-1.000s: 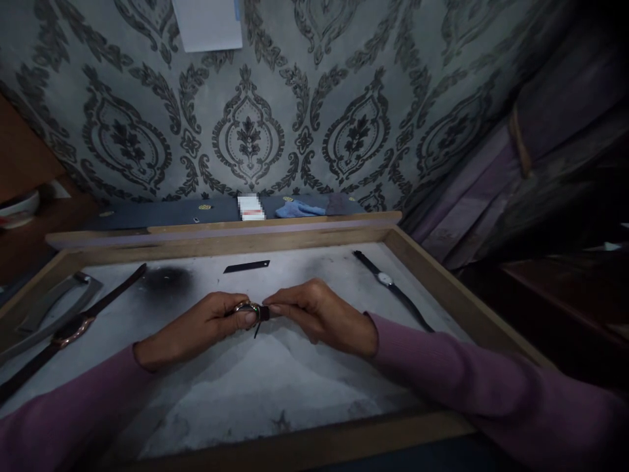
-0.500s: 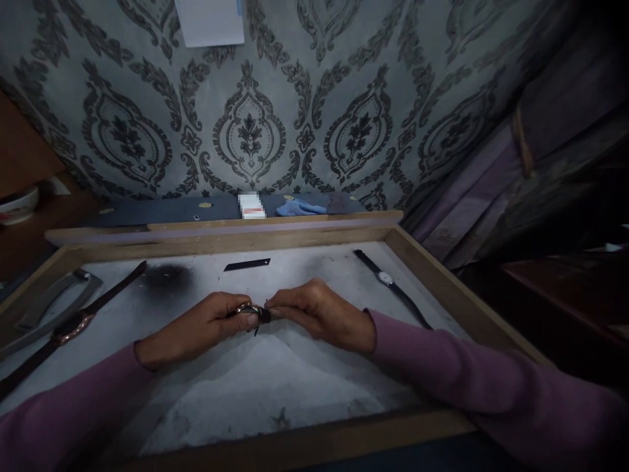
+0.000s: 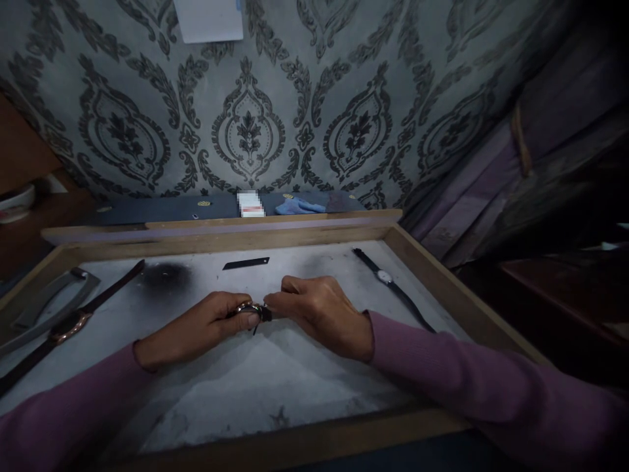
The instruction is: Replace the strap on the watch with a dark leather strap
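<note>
My left hand [image 3: 209,322] pinches a wristwatch [image 3: 249,308] with a shiny, rose-gold-looking case between thumb and fingers, above the middle of the white board. A short dark strap [image 3: 266,314] sticks out from the case on the right. My right hand [image 3: 322,308] is closed there, thumb and forefinger pressed together at this strap beside the case. What lies deeper between those fingertips is hidden. A thin dark piece hangs just below the watch. Behind the hands a black snap-off blade [image 3: 246,263] lies flat on the board.
A wooden rim [image 3: 422,269] frames the board. On the left lie a brown-strapped watch [image 3: 71,326] and a grey curved tool-like piece [image 3: 59,305]; on the right, a black-strapped watch [image 3: 384,277]. A blue cloth [image 3: 299,206] and a small box [image 3: 250,204] sit beyond the rim.
My right hand has turned slightly, its knuckles rising and its fingers curling more beside the strap. The left hand still holds the wristwatch in nearly the same place.
</note>
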Demonstrator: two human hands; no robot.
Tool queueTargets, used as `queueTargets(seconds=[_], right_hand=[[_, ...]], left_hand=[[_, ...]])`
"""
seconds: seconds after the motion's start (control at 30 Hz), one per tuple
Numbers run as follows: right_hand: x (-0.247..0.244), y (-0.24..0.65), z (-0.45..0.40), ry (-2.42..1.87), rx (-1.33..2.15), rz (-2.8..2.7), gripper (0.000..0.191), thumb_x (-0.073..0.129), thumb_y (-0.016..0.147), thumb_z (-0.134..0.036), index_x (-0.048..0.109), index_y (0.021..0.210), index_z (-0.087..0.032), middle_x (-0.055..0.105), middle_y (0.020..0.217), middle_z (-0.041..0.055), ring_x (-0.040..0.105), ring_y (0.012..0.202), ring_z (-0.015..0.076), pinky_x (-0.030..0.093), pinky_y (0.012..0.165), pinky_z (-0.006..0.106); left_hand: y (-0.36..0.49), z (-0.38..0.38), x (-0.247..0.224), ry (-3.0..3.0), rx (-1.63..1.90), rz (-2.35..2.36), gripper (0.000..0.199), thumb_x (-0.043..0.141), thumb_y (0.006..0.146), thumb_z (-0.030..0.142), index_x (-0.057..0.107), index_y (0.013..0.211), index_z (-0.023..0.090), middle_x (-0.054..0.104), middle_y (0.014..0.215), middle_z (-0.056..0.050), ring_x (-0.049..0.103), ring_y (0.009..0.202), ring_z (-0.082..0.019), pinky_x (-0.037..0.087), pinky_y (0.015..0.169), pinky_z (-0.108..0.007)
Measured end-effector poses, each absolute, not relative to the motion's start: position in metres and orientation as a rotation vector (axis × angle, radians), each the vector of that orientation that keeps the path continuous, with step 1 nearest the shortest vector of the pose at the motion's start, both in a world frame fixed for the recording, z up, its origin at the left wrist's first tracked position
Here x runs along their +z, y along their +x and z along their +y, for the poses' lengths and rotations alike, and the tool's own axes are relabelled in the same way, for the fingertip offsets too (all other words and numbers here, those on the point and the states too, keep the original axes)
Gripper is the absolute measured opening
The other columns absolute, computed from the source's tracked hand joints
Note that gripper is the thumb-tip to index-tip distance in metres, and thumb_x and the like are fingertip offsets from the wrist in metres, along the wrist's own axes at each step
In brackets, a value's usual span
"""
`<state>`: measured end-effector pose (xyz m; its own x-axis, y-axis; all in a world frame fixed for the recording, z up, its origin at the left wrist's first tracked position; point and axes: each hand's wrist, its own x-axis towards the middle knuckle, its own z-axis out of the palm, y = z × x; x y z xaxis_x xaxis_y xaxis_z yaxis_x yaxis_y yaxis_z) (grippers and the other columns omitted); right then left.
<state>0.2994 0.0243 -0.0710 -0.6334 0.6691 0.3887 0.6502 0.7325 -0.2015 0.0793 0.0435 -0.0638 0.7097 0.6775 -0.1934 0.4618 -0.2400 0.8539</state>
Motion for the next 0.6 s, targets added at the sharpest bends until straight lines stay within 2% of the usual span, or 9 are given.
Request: queueTargets(seconds=[0.1, 0.27, 0.47, 0.6], right_hand=[[-0.074, 0.297, 0.024, -1.022, -0.044, -2.525, 0.026, 0.045, 0.097, -0.02, 0.064, 0.079, -0.018, 0.051, 0.066, -0.0009, 0.038, 0.052, 0.0091, 0.017, 0.048, 0.026], [-0.076, 0.295, 0.024, -1.026, -0.061, -2.541, 0.021, 0.039, 0.099, -0.02, 0.058, 0.094, -0.013, 0.058, 0.081, 0.0044, 0.045, 0.057, 0.0116, 0.026, 0.05, 0.025], [-0.066, 0.298, 0.025, -0.964, 0.176, -2.397, 0.022, 0.035, 0.099, -0.015, 0.055, 0.091, -0.013, 0.055, 0.082, 0.0056, 0.052, 0.069, 0.0143, 0.04, 0.06, 0.025], [-0.067, 0.298, 0.027, -0.894, 0.375, -2.288, 0.02, 0.041, 0.098, -0.017, 0.058, 0.089, -0.012, 0.057, 0.082, 0.0061, 0.054, 0.072, 0.0136, 0.043, 0.065, 0.024]], left_hand=[[0.08, 0.043, -0.064, 1.88, 0.261, 0.879, 0.032, 0.045, 0.092, 0.042, 0.047, 0.071, 0.018, 0.038, 0.067, 0.004, 0.036, 0.061, -0.012, 0.031, 0.056, -0.024], [0.082, 0.042, -0.063, 1.899, 0.246, 0.855, 0.029, 0.046, 0.092, 0.039, 0.047, 0.071, 0.018, 0.038, 0.066, 0.004, 0.037, 0.061, -0.012, 0.031, 0.057, -0.025], [0.082, 0.042, -0.061, 1.835, 0.279, 0.837, 0.03, 0.045, 0.092, 0.042, 0.047, 0.073, 0.018, 0.039, 0.068, 0.003, 0.036, 0.062, -0.013, 0.031, 0.058, -0.026], [0.081, 0.042, -0.061, 1.839, 0.257, 0.848, 0.032, 0.045, 0.092, 0.044, 0.048, 0.074, 0.018, 0.037, 0.069, 0.004, 0.036, 0.063, -0.012, 0.031, 0.059, -0.026]])
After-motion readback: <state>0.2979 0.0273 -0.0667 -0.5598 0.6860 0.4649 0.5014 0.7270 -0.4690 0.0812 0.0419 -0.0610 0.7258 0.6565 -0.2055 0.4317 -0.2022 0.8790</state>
